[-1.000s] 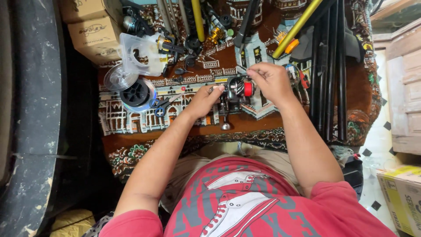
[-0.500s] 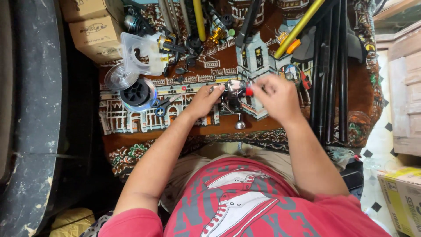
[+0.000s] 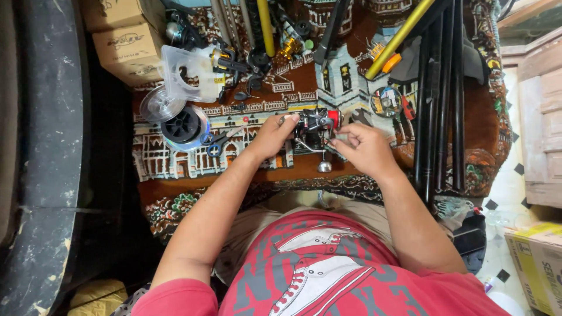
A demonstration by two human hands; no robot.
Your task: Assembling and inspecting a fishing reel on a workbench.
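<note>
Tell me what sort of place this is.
Probably a small fishing-tackle repair spot on a floor: both hands work on a fishing reel over a patterned rug, with line spools and black rods about.

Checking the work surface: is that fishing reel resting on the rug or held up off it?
Held up. Both the left hand and right hand grip the fishing reel above the patterned rug; its knobbed handle hangs below.

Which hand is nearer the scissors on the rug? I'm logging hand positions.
Left. The left hand sits just right of the scissors; the right hand is farther right, beyond the fishing reel.
</note>
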